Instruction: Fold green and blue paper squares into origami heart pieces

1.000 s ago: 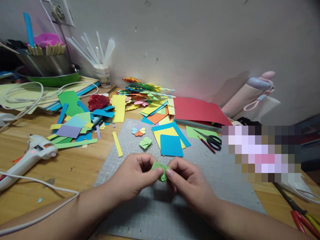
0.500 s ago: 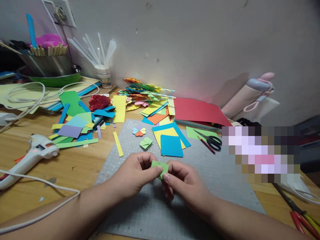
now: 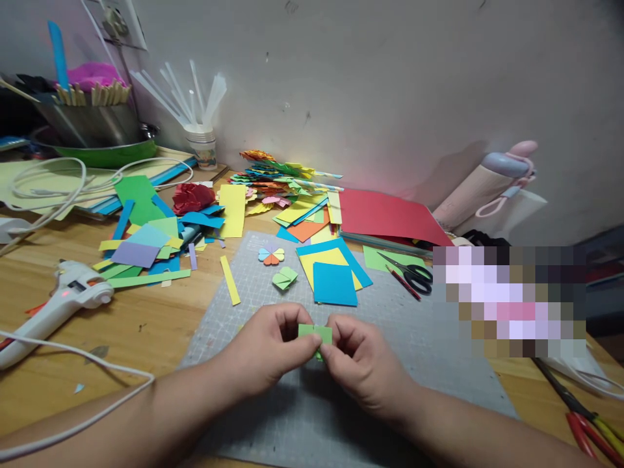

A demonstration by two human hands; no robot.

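A small piece of folded green paper (image 3: 316,331) is pinched between my two hands above the grey cutting mat (image 3: 273,416). My left hand (image 3: 280,341) grips its left side, thumb laid across the front. On the right side, my right hand (image 3: 363,361) holds it with thumb and curled fingers. The thumbs nearly meet at the paper's middle; its lower part is mostly hidden. Beyond the hands lie a folded green paper heart (image 3: 285,279) and a multicoloured paper flower (image 3: 271,256). Blue paper squares (image 3: 335,284) rest on yellow paper to the right of them.
Black scissors (image 3: 416,277) and a red pencil (image 3: 404,284) lie at the mat's right. A white glue gun (image 3: 58,305) is at the left, its cable (image 3: 97,354) crossing near my left forearm. Paper scraps (image 3: 136,253) and a red book (image 3: 385,218) sit farther back.
Both hands have shifted slightly down with the green paper, which now sits more level. My right fingers have curled in closer behind it.
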